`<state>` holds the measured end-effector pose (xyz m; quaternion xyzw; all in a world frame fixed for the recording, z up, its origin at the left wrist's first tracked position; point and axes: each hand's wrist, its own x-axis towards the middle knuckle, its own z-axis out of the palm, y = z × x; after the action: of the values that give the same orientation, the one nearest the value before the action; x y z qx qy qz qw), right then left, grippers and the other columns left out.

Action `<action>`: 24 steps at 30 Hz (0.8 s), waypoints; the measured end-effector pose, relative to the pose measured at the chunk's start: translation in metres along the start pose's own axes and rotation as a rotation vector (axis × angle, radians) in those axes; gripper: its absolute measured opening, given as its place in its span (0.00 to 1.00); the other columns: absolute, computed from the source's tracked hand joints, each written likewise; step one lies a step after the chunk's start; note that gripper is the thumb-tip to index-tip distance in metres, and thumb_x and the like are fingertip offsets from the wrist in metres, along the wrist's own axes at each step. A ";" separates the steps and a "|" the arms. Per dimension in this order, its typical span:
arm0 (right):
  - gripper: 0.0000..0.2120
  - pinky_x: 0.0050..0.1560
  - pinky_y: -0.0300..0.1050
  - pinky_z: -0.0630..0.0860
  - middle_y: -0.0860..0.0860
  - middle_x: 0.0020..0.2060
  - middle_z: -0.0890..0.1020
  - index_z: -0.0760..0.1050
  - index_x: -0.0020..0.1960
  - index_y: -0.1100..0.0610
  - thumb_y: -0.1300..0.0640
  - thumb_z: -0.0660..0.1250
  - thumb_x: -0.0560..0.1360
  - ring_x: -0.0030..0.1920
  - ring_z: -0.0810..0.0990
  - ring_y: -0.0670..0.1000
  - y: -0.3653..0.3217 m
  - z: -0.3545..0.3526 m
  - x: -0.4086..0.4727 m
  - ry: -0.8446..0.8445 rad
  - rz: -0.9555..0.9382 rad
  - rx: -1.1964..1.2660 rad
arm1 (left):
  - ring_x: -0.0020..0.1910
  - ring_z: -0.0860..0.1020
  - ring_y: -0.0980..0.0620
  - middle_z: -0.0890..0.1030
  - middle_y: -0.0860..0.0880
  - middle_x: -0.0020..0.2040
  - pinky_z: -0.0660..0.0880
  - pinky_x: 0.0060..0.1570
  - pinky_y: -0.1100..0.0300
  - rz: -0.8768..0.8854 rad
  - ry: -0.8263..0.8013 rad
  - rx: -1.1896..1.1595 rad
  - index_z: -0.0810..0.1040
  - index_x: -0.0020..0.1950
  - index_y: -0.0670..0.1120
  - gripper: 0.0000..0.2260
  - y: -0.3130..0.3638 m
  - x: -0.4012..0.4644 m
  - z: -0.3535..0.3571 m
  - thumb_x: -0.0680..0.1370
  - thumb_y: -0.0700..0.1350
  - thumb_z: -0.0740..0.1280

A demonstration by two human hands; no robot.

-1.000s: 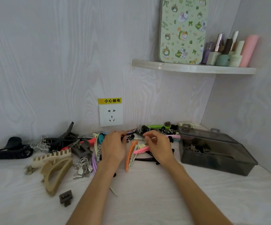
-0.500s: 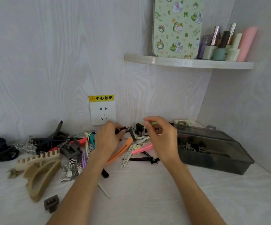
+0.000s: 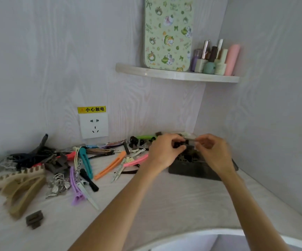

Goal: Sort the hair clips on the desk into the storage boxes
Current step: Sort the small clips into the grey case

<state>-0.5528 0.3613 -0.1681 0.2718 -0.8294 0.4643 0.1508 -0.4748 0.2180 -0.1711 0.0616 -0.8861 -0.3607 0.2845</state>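
1. Dark smoky plastic box (image 3: 197, 169) sits on the counter (image 3: 164, 200) at the right, near the corner; small dark clips lie inside it.
2. Both hands hover over the box's far edge, close together.
3. Left hand (image 3: 164, 151): fingers curled, pinching a small black clip (image 3: 178, 144) at the tips.
4. Right hand (image 3: 213, 151): fingers curled round something pale and clear at the box's rim, blurred; cannot tell what it is.
5. Unsorted clips spread over the counter left of the box. Pink clip (image 3: 136, 161) lies just beside the left wrist, orange clip (image 3: 110, 165) next to it, teal clip (image 3: 86, 162) and purple clip (image 3: 75, 187) further left.
6. Beige claw clip (image 3: 23, 192) lies at the far left, with a small dark clip (image 3: 34, 219) apart in front of it.
7. Green clip (image 3: 144, 137) rests against the wall behind the pile.
8. Socket (image 3: 94, 125) with yellow label on the wall; shelf (image 3: 173, 75) above carries a patterned tin (image 3: 168, 33) and bottles (image 3: 217, 57).
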 end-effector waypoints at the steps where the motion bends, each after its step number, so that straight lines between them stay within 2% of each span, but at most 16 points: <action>1: 0.06 0.45 0.37 0.75 0.50 0.44 0.83 0.80 0.50 0.56 0.59 0.69 0.73 0.42 0.80 0.47 0.003 -0.001 -0.001 -0.023 0.002 -0.022 | 0.53 0.79 0.56 0.82 0.55 0.55 0.77 0.53 0.57 -0.004 -0.014 0.030 0.80 0.57 0.52 0.13 0.002 0.000 0.006 0.74 0.50 0.70; 3: 0.08 0.47 0.37 0.74 0.52 0.48 0.84 0.80 0.51 0.57 0.60 0.69 0.73 0.43 0.79 0.46 0.009 -0.003 -0.004 -0.061 0.008 -0.057 | 0.57 0.78 0.54 0.80 0.54 0.59 0.76 0.56 0.55 -0.002 -0.071 0.018 0.77 0.62 0.52 0.18 0.006 -0.003 0.009 0.73 0.53 0.70; 5: 0.08 0.48 0.38 0.74 0.52 0.49 0.84 0.80 0.52 0.56 0.60 0.69 0.73 0.44 0.78 0.46 0.011 -0.006 -0.007 -0.063 0.012 -0.073 | 0.60 0.76 0.55 0.77 0.54 0.63 0.74 0.58 0.58 0.019 -0.149 -0.005 0.73 0.66 0.53 0.21 0.005 -0.009 -0.001 0.74 0.55 0.68; 6: 0.08 0.48 0.38 0.74 0.52 0.49 0.84 0.80 0.52 0.56 0.60 0.69 0.73 0.44 0.78 0.46 0.010 -0.007 -0.008 -0.053 0.007 -0.080 | 0.58 0.77 0.56 0.77 0.55 0.64 0.72 0.54 0.63 0.033 -0.153 0.007 0.73 0.66 0.54 0.20 0.001 -0.012 -0.011 0.75 0.54 0.67; 8: 0.07 0.49 0.38 0.76 0.51 0.46 0.84 0.80 0.51 0.54 0.60 0.68 0.74 0.44 0.79 0.45 0.003 -0.007 -0.012 -0.018 -0.022 -0.072 | 0.46 0.78 0.62 0.79 0.56 0.60 0.69 0.45 0.70 0.008 -0.052 0.082 0.76 0.62 0.55 0.13 -0.015 -0.020 -0.036 0.77 0.52 0.64; 9: 0.06 0.48 0.37 0.76 0.49 0.45 0.83 0.80 0.50 0.54 0.60 0.68 0.74 0.43 0.79 0.45 -0.004 -0.005 -0.014 0.003 -0.046 -0.057 | 0.43 0.77 0.62 0.80 0.56 0.58 0.70 0.43 0.70 -0.035 0.022 0.142 0.78 0.60 0.54 0.11 -0.026 -0.025 -0.050 0.78 0.50 0.64; 11: 0.07 0.46 0.32 0.76 0.46 0.42 0.82 0.80 0.48 0.52 0.62 0.68 0.74 0.41 0.79 0.42 -0.023 0.003 -0.018 0.020 -0.095 -0.020 | 0.45 0.77 0.59 0.82 0.55 0.55 0.73 0.46 0.65 -0.146 0.093 0.290 0.80 0.57 0.53 0.09 -0.049 -0.036 -0.074 0.77 0.47 0.66; 13: 0.08 0.43 0.26 0.74 0.44 0.43 0.82 0.80 0.49 0.51 0.62 0.67 0.74 0.41 0.78 0.38 -0.044 0.017 -0.023 -0.034 -0.149 0.006 | 0.45 0.78 0.57 0.82 0.54 0.54 0.74 0.47 0.61 -0.217 0.017 0.441 0.80 0.56 0.53 0.09 -0.066 -0.047 -0.087 0.77 0.49 0.66; 15: 0.10 0.44 0.24 0.71 0.45 0.47 0.83 0.81 0.52 0.53 0.63 0.65 0.75 0.42 0.79 0.38 -0.065 0.039 -0.029 -0.137 -0.218 -0.034 | 0.44 0.79 0.56 0.83 0.55 0.53 0.75 0.45 0.61 -0.241 -0.078 0.512 0.81 0.56 0.54 0.10 -0.078 -0.053 -0.092 0.77 0.51 0.65; 17: 0.14 0.49 0.30 0.73 0.47 0.54 0.82 0.79 0.58 0.53 0.64 0.61 0.76 0.47 0.79 0.43 -0.078 0.062 -0.035 -0.294 -0.240 -0.120 | 0.44 0.80 0.56 0.84 0.56 0.51 0.74 0.42 0.62 -0.246 -0.108 0.523 0.81 0.55 0.55 0.11 -0.084 -0.057 -0.098 0.77 0.53 0.64; 20: 0.18 0.55 0.49 0.74 0.55 0.62 0.76 0.72 0.64 0.58 0.65 0.59 0.75 0.56 0.76 0.54 -0.086 0.093 -0.043 -0.516 -0.202 -0.333 | 0.46 0.78 0.53 0.82 0.55 0.51 0.75 0.45 0.58 -0.181 -0.102 0.537 0.80 0.57 0.57 0.12 -0.090 -0.060 -0.105 0.77 0.56 0.63; 22: 0.18 0.58 0.51 0.71 0.58 0.63 0.72 0.68 0.64 0.62 0.65 0.60 0.74 0.63 0.70 0.57 -0.090 0.104 -0.042 -0.533 -0.208 -0.482 | 0.49 0.75 0.52 0.79 0.53 0.51 0.74 0.49 0.55 -0.144 -0.130 0.489 0.78 0.61 0.57 0.14 -0.093 -0.065 -0.105 0.77 0.56 0.62; 24: 0.18 0.58 0.50 0.70 0.61 0.62 0.70 0.66 0.64 0.64 0.65 0.61 0.75 0.64 0.69 0.59 -0.093 0.110 -0.033 -0.521 -0.194 -0.562 | 0.52 0.72 0.52 0.75 0.52 0.52 0.71 0.51 0.56 -0.117 -0.189 0.484 0.75 0.64 0.57 0.15 -0.096 -0.067 -0.104 0.78 0.54 0.62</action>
<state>-0.4709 0.2383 -0.1781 0.4058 -0.9051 0.1180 0.0470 -0.3715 0.1062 -0.2069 0.1451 -0.9641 -0.1583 0.1562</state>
